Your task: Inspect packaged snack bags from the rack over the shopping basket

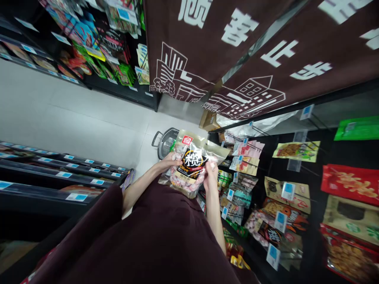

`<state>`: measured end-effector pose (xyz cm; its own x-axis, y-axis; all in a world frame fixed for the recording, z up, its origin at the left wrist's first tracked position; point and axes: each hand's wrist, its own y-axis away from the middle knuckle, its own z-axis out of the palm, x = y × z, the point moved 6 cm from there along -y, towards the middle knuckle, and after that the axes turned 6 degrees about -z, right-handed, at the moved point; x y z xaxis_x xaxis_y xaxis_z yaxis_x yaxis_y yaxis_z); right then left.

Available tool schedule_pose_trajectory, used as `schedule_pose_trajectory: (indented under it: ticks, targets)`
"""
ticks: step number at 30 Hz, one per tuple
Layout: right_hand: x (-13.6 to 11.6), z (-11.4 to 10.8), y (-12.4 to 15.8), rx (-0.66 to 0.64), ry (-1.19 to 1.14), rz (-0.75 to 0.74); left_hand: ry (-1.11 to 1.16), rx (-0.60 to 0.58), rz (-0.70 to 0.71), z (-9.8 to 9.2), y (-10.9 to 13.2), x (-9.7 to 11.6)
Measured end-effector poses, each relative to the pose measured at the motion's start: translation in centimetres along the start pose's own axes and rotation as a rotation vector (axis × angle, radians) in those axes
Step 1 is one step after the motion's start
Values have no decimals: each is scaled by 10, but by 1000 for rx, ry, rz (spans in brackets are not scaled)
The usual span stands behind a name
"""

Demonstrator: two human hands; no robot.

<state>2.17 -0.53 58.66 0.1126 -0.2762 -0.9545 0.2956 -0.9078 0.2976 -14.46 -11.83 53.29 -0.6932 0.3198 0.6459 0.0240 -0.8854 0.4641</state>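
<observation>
A clear-sided snack bag of pinkish wrapped olives, with a black and beige label reading "Olive", is held up in front of my body, its printed face towards me. My left hand pinches its left edge, thumb on the front. On the opposite edge my right hand grips it the same way, fingers mostly behind the bag. Below and partly hidden by the bag, a dark shopping basket stands on the floor with something green inside.
Snack bags hang from hooks on the right rack, with a similar olive bag among them. Brown curtains hang ahead. A cardboard box sits beneath them. Shelves with price tags run along the left, and more snacks hang at upper left.
</observation>
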Motion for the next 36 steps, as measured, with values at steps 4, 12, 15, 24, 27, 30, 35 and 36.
schedule_pose_trajectory:
  ticks: [4, 12, 15, 24, 27, 30, 35, 36]
  targets:
    - [3, -17, -7, 46, -8, 30, 15, -104, -30, 9, -5, -1]
    - [-12, -32, 4, 241, -62, 9, -317, 18, -105, 7, -19, 9]
    - [-14, -35, 9, 215, -129, -36, -528, 26, -80, 11, -35, 21]
    - [-5, -81, 26, 346, -219, -68, -830, 5, -18, 53, -79, 21]
    - [4, -98, 32, 387, -195, -42, -749, 43, 58, 77, -87, 18]
    - [18, -116, 40, 415, -180, 7, -719, 125, 192, 104, -94, 20]
    - [37, -162, 52, 469, -234, 42, -934, 69, 296, 166, -106, 10]
    - [39, -174, 55, 489, -236, 41, -969, 38, 294, 178, -108, 6]
